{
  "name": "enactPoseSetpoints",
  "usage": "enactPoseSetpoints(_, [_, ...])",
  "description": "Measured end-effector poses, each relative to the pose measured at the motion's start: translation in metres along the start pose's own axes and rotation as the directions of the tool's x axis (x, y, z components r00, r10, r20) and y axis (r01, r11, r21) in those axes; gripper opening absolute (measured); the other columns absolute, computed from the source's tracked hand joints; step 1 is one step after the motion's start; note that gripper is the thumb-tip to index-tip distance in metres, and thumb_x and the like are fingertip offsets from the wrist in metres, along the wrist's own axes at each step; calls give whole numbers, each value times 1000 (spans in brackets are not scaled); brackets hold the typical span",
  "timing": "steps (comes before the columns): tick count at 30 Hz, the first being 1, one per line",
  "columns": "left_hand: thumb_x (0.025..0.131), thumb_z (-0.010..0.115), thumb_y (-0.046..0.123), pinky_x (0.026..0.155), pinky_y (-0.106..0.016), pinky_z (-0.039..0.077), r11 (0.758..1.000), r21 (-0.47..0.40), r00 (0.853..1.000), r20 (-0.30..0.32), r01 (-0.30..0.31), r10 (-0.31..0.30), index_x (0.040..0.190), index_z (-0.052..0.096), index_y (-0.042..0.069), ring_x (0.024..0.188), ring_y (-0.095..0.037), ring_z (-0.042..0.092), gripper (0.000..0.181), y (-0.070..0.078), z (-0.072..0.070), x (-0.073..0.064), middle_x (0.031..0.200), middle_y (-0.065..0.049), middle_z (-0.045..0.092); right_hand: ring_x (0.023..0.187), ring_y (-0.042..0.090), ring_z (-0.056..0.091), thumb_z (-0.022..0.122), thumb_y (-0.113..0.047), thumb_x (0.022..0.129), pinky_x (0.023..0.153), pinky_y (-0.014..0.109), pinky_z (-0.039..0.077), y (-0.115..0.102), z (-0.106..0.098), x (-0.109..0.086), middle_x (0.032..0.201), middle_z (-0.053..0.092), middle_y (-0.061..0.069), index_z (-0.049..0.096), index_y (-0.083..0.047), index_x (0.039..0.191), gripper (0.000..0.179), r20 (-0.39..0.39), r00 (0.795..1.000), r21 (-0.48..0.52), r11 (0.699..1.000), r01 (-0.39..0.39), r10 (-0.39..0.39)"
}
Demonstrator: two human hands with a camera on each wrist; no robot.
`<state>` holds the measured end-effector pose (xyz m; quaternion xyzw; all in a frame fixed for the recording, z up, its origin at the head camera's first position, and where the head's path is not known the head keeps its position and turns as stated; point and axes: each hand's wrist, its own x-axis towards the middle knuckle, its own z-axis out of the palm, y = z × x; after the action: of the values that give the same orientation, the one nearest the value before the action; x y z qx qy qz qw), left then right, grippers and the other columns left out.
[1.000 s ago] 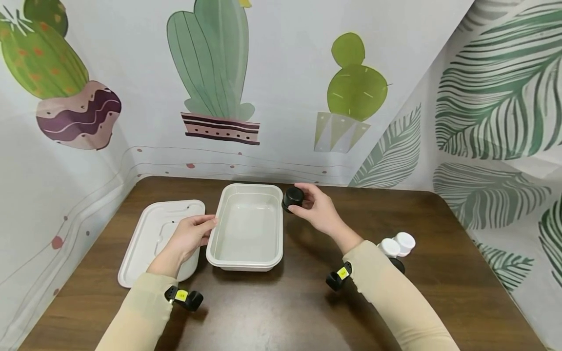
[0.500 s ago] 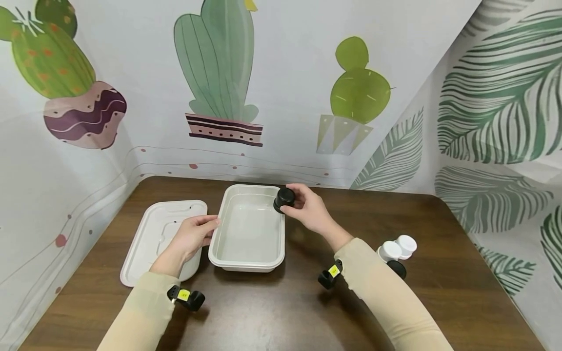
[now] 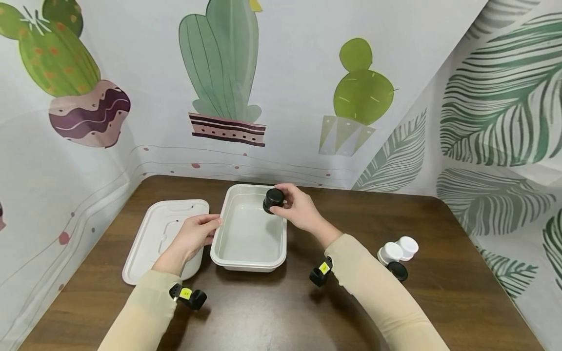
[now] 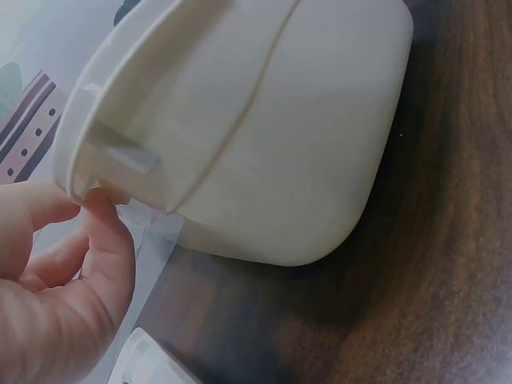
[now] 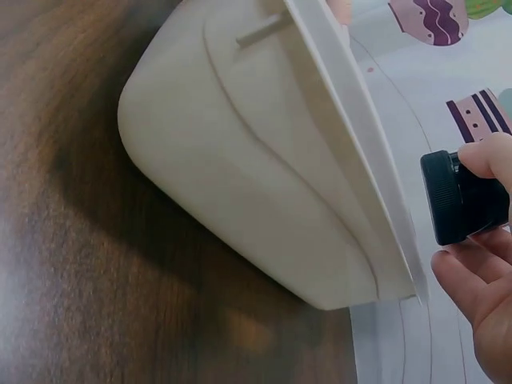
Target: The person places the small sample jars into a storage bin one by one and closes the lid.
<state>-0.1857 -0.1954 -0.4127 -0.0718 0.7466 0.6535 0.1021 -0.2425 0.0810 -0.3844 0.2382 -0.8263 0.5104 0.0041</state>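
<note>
A white rectangular plastic tub (image 3: pixel 249 236) stands on the wooden table in the head view. My left hand (image 3: pixel 193 238) pinches its left rim; the left wrist view shows thumb and finger on the rim's edge (image 4: pixel 76 152). Above the tub's far right corner, my right hand (image 3: pixel 300 209) grips a small black round container (image 3: pixel 274 197). In the right wrist view, this container (image 5: pixel 444 196) has a ridged band and sits between thumb and fingers, apart from the tub's wall (image 5: pixel 232 160).
Left of the tub lies a flat white lid (image 3: pixel 142 253), partly under the left forearm. At the right stand two small white round containers (image 3: pixel 391 252) with a black round one (image 3: pixel 397 271) beside them. A printed cloth (image 3: pixel 298 97) hangs behind the table (image 3: pixel 272 312).
My right hand has carried the black container leftward, from beside the tub's right rim to over its inside. The left hand has stayed at the left rim.
</note>
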Motion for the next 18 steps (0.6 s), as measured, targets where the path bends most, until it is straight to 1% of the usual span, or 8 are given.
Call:
enactPoseSetpoints(6, [95, 56, 22, 68, -24, 56, 1000, 5, 1000, -7, 1, -1, 133, 46, -8, 80, -8, 64, 49, 0, 1, 0, 114, -20, 61, 106, 27, 64, 76, -10, 78, 87, 30, 54, -1, 7, 5, 118, 62, 16, 52, -4, 127, 55, 24, 1000, 2, 1000, -10, 10])
enactPoseSetpoints(14, [95, 56, 21, 68, -24, 56, 1000, 6, 1000, -17, 7, -7, 133, 46, -8, 80, -8, 64, 48, -1, 1, 1, 116, -22, 60, 111, 25, 62, 76, -13, 78, 88, 27, 53, -4, 12, 13, 123, 60, 12, 51, -5, 127, 56, 51, 998, 4, 1000, -25, 25])
enactPoseSetpoints(18, [95, 56, 21, 69, -24, 56, 1000, 2, 1000, -15, 4, -4, 133, 46, -8, 81, -9, 64, 49, -1, 1, 2, 116, -21, 60, 110, 23, 62, 76, -15, 78, 88, 27, 53, -6, 14, 17, 124, 60, 10, 51, -7, 128, 57, 57, 997, -6, 999, -48, 48])
